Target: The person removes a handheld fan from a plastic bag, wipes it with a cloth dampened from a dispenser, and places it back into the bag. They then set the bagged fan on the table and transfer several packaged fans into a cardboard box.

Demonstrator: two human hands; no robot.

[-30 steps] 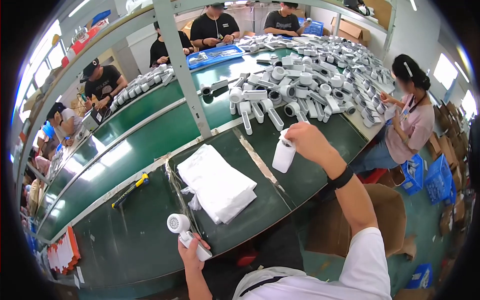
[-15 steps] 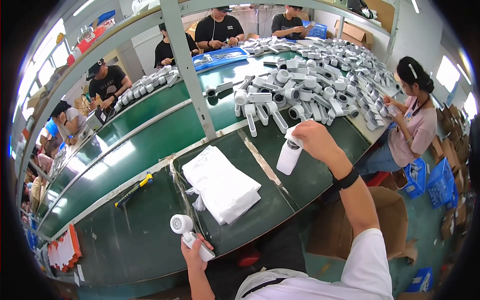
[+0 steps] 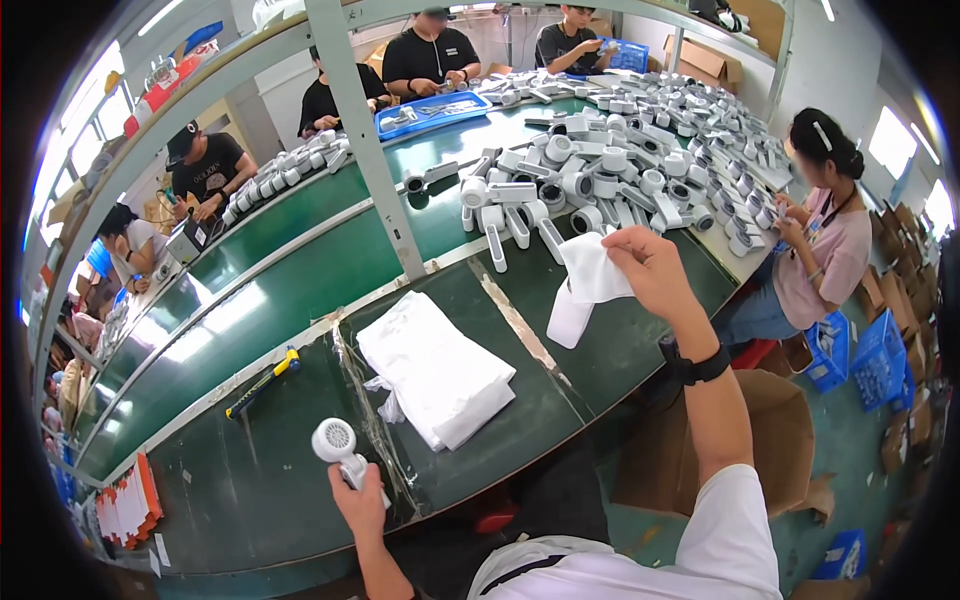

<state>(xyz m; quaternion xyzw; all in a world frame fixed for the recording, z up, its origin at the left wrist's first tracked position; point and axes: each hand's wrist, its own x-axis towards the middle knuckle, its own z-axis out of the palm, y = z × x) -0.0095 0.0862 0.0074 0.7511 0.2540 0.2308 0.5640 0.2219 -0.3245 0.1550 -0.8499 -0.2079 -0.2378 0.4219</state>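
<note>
In my left hand [image 3: 360, 505] is a white handheld fan [image 3: 334, 440], its round grille head up and my fingers closed on its handle. My right hand [image 3: 655, 275] pinches a thin white sheet [image 3: 597, 268], perhaps cloth or a soft bag, at its upper edge. From beneath that sheet sticks out a smooth white handle [image 3: 570, 318], apparently of another fan; its head is covered. A stack of white soft sheets or bags [image 3: 435, 370] lies on the green table [image 3: 290, 490] between my hands.
A big pile of white and grey fans [image 3: 610, 170] covers the table's far right. Left lies a yellow-and-black tool [image 3: 262, 382]. A metal post [image 3: 370, 150] rises from the table. A person in pink [image 3: 825, 230] works at right; others sit across. A cardboard box [image 3: 750, 440] stands below.
My left hand has moved left with the fan, now turned more grille-up. In my right hand the white sheet, bunched before, has spread out and now covers the other fan's upper part.
</note>
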